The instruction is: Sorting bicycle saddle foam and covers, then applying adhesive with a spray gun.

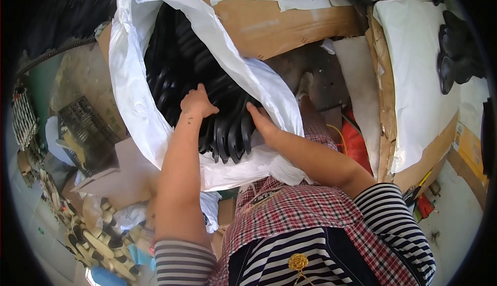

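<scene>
A large white woven sack (124, 79) stands wide-mouthed in front of me, filled with glossy black curved pieces (228, 136) that look like shoe soles. They are stacked in tight rows. My left hand (198, 103) reaches in over the near rim and rests on the stack, with thumb and index finger spread apart. On the other side of the front row, my right hand (263, 122) lies against the pieces with its fingers stretched out. Some of its fingertips are hidden by the black pieces.
White-covered cardboard (414, 63) at the right carries more black soles (458, 53). A brown cardboard sheet (290, 24) lies beyond the sack. Beige sole-shaped pieces (98, 242) are heaped at the lower left, below a dark plastic crate (90, 128). Something red (356, 141) sits right of my leg.
</scene>
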`<state>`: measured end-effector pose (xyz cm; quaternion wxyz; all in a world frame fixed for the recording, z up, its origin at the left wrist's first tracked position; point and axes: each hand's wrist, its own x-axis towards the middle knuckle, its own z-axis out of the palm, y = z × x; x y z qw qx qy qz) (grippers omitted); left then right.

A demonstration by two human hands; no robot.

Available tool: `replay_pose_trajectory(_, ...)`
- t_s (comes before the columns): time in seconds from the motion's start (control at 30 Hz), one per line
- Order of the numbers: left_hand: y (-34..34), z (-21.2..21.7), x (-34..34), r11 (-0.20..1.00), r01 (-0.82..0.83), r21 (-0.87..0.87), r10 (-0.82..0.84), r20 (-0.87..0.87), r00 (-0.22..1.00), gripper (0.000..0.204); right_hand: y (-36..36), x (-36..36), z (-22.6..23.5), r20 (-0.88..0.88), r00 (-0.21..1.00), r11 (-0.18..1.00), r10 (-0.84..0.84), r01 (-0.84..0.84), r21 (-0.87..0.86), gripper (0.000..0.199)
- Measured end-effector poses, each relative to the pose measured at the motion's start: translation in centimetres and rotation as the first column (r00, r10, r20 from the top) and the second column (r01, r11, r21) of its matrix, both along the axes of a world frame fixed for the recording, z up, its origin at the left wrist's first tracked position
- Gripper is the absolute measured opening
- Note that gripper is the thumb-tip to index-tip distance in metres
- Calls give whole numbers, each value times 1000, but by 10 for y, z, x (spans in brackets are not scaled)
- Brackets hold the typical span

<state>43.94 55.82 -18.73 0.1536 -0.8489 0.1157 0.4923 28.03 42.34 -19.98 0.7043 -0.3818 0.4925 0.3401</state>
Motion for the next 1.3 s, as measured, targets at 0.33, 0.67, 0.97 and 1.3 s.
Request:
replay_pose_trajectory(0.33, 60, 36, 38, 914, -182, -362, 210, 39, 977, 47, 12, -10, -34, 30, 995, 928, -93, 76, 364, 95)
replay_pose_trajectory(0.67, 62, 19, 25, 982, -93, -162, 63, -180, 982, 54, 27, -26, -56, 291, 953, 858, -87, -77, 508, 98)
replay_pose_trajectory(0.97, 64, 29, -17, 979, -133, -155, 125, -59, 990, 63, 28, -27, -61, 120, 956, 765, -268, 135, 629, 96)
replay_pose_trajectory(1.3, 22, 192, -38, 894, -220, -391, 275, 92, 957, 52, 17, -31, 54, 287, 845, 730, -451, 164, 663, 94)
